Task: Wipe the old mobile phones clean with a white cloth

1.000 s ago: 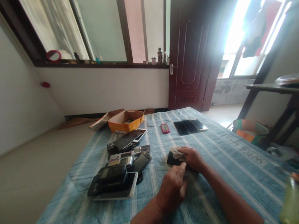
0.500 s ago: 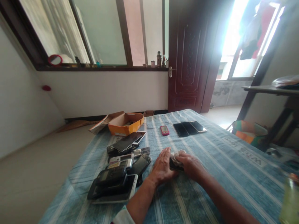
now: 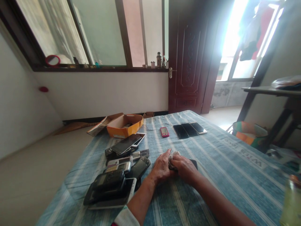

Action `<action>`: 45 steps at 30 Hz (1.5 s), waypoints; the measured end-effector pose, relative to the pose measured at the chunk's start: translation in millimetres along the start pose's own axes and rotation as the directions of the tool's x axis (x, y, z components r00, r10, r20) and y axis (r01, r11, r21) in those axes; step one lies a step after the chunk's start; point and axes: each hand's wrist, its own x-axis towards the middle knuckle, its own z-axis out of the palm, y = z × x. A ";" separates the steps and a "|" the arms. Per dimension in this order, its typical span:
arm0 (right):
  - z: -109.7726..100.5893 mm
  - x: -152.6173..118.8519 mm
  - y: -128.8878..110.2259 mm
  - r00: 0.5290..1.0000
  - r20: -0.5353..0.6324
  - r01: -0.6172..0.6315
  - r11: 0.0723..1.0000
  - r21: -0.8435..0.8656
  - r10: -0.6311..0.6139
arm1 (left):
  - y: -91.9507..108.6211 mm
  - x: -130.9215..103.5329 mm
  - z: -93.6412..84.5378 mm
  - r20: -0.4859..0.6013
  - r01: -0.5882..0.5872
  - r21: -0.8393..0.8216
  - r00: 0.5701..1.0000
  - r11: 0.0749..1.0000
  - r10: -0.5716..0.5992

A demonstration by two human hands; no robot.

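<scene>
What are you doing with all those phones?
A person sits at a table covered with a striped blue cloth. The right hand presses a small white cloth onto a dark phone, and the left hand rests flat beside it. A pile of old phones lies to the left. Three dark phones and a pink one are laid out further back, near an orange box.
</scene>
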 end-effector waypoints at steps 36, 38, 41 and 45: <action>-6.3 -26.9 16.9 0.943 -0.066 -0.333 0.924 -0.191 0.326 | 10.8 -20.4 7.3 -0.159 0.139 0.032 0.978 0.990 -0.132; -7.7 -33.6 20.1 0.923 -0.074 -0.384 0.894 -0.232 0.378 | 13.0 -21.9 6.7 -0.165 0.144 0.044 0.977 0.989 -0.135; -2.2 -36.2 11.0 0.923 -0.081 -0.384 0.883 -0.270 0.377 | 14.1 -22.3 7.0 -0.175 0.155 0.069 0.974 0.985 -0.141; 10.9 -31.3 -11.7 0.969 -0.093 -0.247 0.940 -0.235 0.231 | 12.5 -20.8 9.0 -0.182 0.160 0.112 0.974 0.981 -0.138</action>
